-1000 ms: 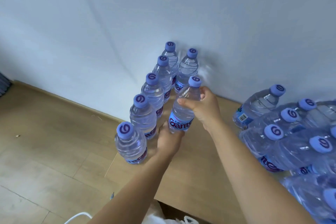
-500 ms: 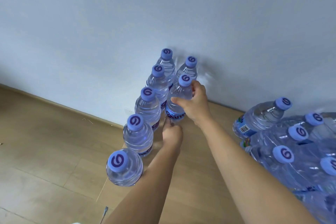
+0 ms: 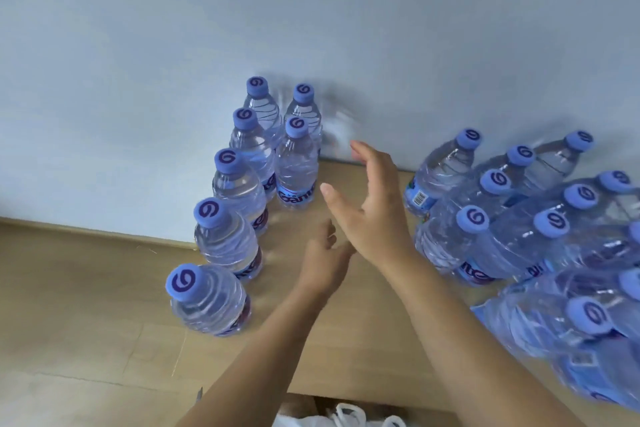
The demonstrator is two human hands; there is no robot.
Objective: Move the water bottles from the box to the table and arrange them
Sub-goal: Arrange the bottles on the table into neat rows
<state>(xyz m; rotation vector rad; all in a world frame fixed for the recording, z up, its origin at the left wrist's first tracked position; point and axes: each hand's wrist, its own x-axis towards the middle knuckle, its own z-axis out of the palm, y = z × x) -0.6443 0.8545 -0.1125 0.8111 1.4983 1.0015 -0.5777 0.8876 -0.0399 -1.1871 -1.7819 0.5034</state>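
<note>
Right hand (image 3: 374, 215): spread wide, fingers (image 3: 363, 158) straight, thumb out, gripping nothing. Left hand (image 3: 323, 258): loosely open just under the right wrist, also empty.

Nearest bottle (image 3: 296, 166): upright on the table (image 3: 346, 340), just left of the right thumb, touched by neither hand. Sits second in a short row, tight behind a far bottle (image 3: 304, 107) against the wall (image 3: 311, 10). Probably placed there to start a second line beside the longer one.

Row of five bottles (image 3: 225, 236): further left of both hands, running from the wall toward the table's near edge, caps up, shoulders almost touching. Probably packed close and straight so that later rows can butt up against it; kept upright since the flat bases sit steadier than the round sides.

Wrapped pack (image 3: 519, 236): to the right of the right wrist, many bottles leaning together, caps tilted toward the wall, most of the stock unarranged. No box clearly visible.

Open gap of table between fingertips and the pack: likely left as working room for the next row. Next spot, by judgement: just nearer than the nearest bottle, beside the third of the five.

Risk: a passing wrist knocking over the close-packed uprights.
</note>
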